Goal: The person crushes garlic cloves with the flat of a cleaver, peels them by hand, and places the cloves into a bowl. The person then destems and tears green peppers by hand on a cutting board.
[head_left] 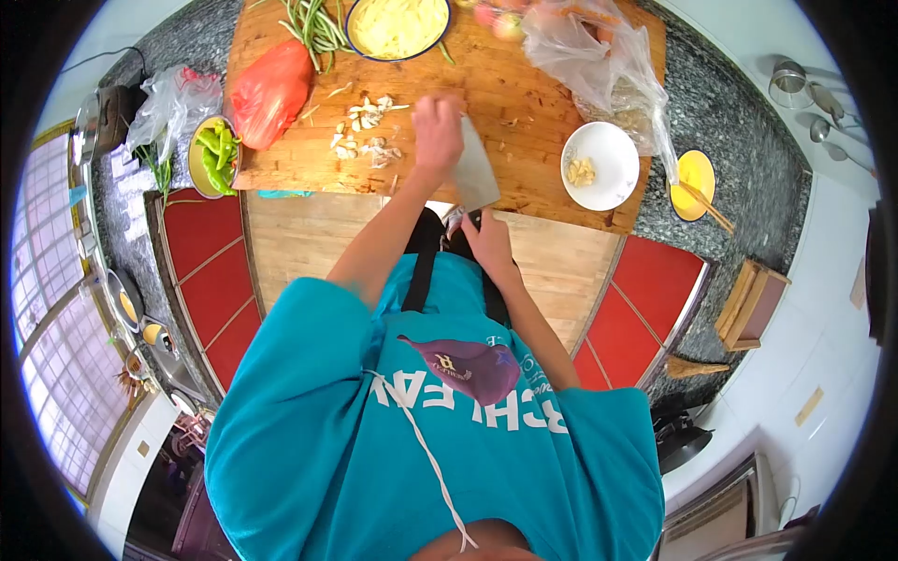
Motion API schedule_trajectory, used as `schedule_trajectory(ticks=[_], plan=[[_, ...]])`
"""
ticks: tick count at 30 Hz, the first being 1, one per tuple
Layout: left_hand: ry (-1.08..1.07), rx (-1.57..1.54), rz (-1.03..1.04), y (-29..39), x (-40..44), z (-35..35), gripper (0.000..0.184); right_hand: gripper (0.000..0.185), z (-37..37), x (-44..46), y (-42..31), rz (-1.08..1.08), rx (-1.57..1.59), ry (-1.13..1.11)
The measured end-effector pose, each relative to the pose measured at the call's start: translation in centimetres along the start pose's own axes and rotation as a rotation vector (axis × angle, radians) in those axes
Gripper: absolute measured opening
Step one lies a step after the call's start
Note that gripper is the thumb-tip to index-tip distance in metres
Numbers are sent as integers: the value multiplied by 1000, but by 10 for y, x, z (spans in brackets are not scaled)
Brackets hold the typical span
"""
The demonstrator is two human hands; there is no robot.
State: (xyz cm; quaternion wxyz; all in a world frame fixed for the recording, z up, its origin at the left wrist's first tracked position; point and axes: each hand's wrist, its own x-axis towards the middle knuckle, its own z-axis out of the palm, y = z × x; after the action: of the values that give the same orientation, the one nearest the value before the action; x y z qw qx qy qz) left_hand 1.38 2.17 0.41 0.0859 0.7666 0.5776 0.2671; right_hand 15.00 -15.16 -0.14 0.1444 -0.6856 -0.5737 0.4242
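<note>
My right hand is closed around the dark handle of a cleaver, whose broad blade lies over the near edge of the wooden cutting board. Beside the blade, on its left, my left hand is on the board with its fingers curled. What those fingers hold, if anything, is hidden. Garlic cloves and bits of peel are scattered just left of that hand. A white bowl on the board's right side contains some peeled garlic.
Green beans, a bowl of shredded pale food, a red plastic bag and a clear bag occupy the board. Green peppers in a bowl stand left; a yellow bowl with chopsticks stands right.
</note>
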Motion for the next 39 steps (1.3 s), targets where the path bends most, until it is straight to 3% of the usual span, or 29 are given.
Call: schedule_trajectory(ticks=[2, 4, 6, 8, 10, 12, 15, 17, 18, 19, 20, 22, 23, 25, 29, 31, 32, 34, 36, 39], plan=[[329, -119, -164, 3, -3, -30, 23, 40, -19, 6, -16, -34, 63, 105], [310, -81, -172, -7, -22, -40, 21, 41, -26, 20, -14, -97, 20, 192], [59, -161, -123, -16, -42, -34, 22, 43, -34, 38, -11, -76, -97, 150], [45, -158, -83, -6, -48, -35, 22, 45, -38, 46, -13, -52, -212, 113], [-191, -130, -25, -2, -54, -33, 23, 49, -52, 47, -28, -43, -357, 57], [-168, -110, 41, -8, -54, -26, 23, 48, -60, 42, -40, -8, -409, 44], [-121, -120, 96, -16, -51, -20, 21, 40, -64, 40, -51, -78, -417, 195], [-97, -154, 85, -15, -49, -24, 19, 24, -65, 39, -68, -166, -234, 315], [-160, -372, -196, -9, -47, -33, 21, 24, -58, 42, -71, -164, -233, 316], [-220, -585, -480, -5, -43, -42, 24, 19, -52, 50, -74, -259, -18, 337], [-217, -584, -478, -7, -42, -48, 24, 14, -46, 56, -77, -355, 197, 354], [-306, -1025, -713, -15, -42, -58, 24, 13, -39, 60, -95, -330, 276, 337], [-299, -1023, -716, -17, -43, -62, 24, 14, -36, 62, -102, -300, 354, 317], [-229, -1398, -831, -23, -46, -68, 18, 14, -26, 69, -107, -323, 358, 320], [-217, -1418, -828, -39, -50, -85, 18, 15, -18, 72, -123, -354, 318, 267], [-272, -1167, -635, -51, -51, -92, 20, 14, -13, 73, -132, -352, 312, 251], [-265, -1172, -638, -56, -53, -96, 20, 13, -11, 73, -137, -345, 308, 239], [-356, -769, -481, -60, -49, -116, 22, 12, -3, 76, -143, -375, 304, 247], [-352, -808, -489, -69, -47, -123, 21, 12, 6, 79, -150, -400, 303, 262], [-331, -891, -490, -83, -43, -128, 21, 13, 18, 83, -159, -276, 388, 216]])
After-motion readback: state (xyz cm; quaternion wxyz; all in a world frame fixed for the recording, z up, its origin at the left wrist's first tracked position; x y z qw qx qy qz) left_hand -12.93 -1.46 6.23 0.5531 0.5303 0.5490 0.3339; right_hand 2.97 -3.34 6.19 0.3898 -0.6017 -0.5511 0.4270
